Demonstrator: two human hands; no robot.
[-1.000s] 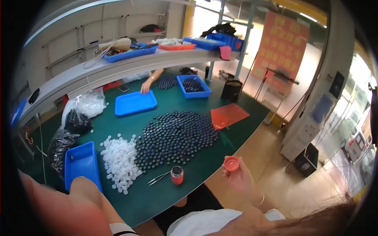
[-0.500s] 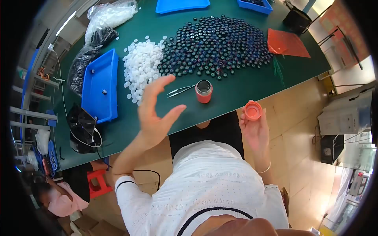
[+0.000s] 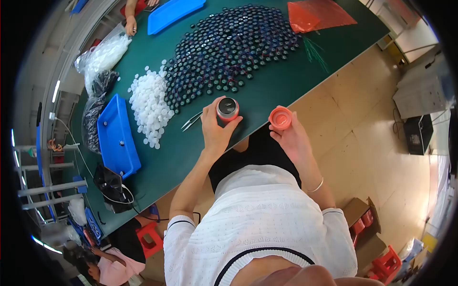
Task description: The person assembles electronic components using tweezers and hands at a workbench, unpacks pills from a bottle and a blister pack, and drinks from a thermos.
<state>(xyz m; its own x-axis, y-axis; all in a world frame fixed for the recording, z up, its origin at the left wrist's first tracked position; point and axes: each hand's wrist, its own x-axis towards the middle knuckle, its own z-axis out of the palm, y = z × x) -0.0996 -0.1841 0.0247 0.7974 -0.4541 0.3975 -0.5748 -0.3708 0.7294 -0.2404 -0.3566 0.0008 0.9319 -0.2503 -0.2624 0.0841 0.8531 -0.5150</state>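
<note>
My left hand (image 3: 215, 128) is wrapped round a small coral-pink vacuum flask (image 3: 227, 112), its steel mouth uncovered and facing up. In my right hand (image 3: 295, 138) is the flask's coral lid (image 3: 280, 117), its hollow underside turned towards me. A pair of tweezers (image 3: 192, 121) lies on the table just left of the flask. Beyond it spreads a large heap of small dark round parts with thin wires (image 3: 229, 45). White plastic discs (image 3: 149, 102) are piled to the left of that heap.
Blue trays (image 3: 117, 138) (image 3: 174, 16) stand on the green table (image 3: 267, 81), the left one with a few small parts. Plastic bags (image 3: 102, 55), a red sheet (image 3: 322, 15) and green wires (image 3: 314, 52) lie around. Another person's hand (image 3: 130, 25) is at the far edge; a person in pink sits lower left.
My left hand, open in the air before, has come down and closed round the flask. My right hand still holds the lid. The camera view has turned, and another person's hand now shows.
</note>
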